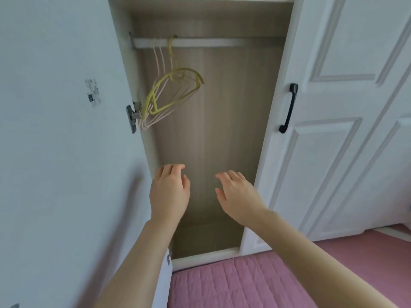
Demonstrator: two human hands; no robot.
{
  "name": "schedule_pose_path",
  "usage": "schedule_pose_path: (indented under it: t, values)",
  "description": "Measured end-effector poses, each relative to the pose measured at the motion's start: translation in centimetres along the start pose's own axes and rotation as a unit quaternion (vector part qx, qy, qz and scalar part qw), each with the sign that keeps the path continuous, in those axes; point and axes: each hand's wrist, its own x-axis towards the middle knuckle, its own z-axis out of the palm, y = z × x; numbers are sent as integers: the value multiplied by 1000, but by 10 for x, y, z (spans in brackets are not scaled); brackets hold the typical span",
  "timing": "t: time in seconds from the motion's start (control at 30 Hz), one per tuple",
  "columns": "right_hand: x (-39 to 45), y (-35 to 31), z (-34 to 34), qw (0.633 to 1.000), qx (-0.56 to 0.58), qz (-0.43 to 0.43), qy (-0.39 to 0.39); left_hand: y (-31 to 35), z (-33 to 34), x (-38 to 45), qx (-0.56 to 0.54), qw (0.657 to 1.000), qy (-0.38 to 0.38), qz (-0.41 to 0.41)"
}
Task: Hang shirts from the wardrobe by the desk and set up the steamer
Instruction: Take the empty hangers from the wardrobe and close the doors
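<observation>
Current step, as judged from the scene: access to the wardrobe at the start or at a return visit of the shirt-hanging stage. The compartment stands open, with its left door swung outward and the neighbouring panelled door with the black handle closed.

Location of task items: no shirt is visible anywhere in the compartment. The hanging rail carries only bare hangers at its left end: one yellow hanger in front and several thin pale pink hangers behind it, all tilted and bunched near the door hinge. The steamer and the desk are out of view.

Hand state: the left hand and the right hand are both raised in front of the lower part of the opening, well below the hangers. The fingers of each are loosely curved and spread, and neither hand grips or touches anything.

Next move, as a judgement: since the rail holds no garments, either the shirts lie elsewhere or hangers are the item to collect. Taking a hanger calls for a reach upward and left, a grip on the hook or shoulder, and a lift clear of the rail without snagging the adjacent hangers.

A pink quilted bed cover lies at the foot of the wardrobe.
</observation>
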Motion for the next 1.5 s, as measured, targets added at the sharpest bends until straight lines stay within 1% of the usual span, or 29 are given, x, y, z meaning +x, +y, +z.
schedule_pose_path:
  t: [0.17,0.27,0.4,0.47,0.57,0.63,0.77,0.87,0.93,0.97,1.0,1.1,1.17,1.3,1.43,1.5]
  values:
    - [70,5,-16,1000,-1,-20,8,15,-21,69,12,1000,28,-6]
    - [109,5,-24,999,32,-6,-12,24,-31,110,-1,999,33,-16]
    - [159,1,-40,985,154,51,-51,31,-45,161,-34,997,70,-26]
    - [183,-6,-50,972,214,86,-50,33,-52,185,-69,994,81,-37]
    - [220,-16,-63,953,281,106,-32,36,-63,222,-125,985,91,-82]
    - [241,-22,-65,941,316,115,-29,34,-67,241,-113,986,76,-95]
    - [279,-30,-65,924,362,122,-28,22,-69,271,-51,994,57,-82]
    - [307,-34,-60,907,395,143,-30,11,-67,291,-65,990,24,-125]
    - [323,-38,-54,887,432,162,-25,5,-64,301,-69,983,-7,-171]
    - [329,-41,-50,870,458,178,-26,3,-61,304,-72,978,-19,-193]
    - [334,-44,-47,846,492,201,-34,1,-58,307,-79,973,-29,-213]
    - [348,-48,-37,756,601,252,-64,-5,-46,313,-127,958,-35,-256]
    - [357,-50,-34,724,635,257,-80,-10,-40,319,-174,944,-32,-280]
    - [368,-53,-31,683,674,260,-103,-21,-25,328,-258,915,-43,-307]
    - [370,-48,-26,689,664,271,-101,-25,-18,319,-334,883,-60,-324]
    - [369,-43,-30,687,669,266,-97,-21,-21,315,-363,870,-83,-323]
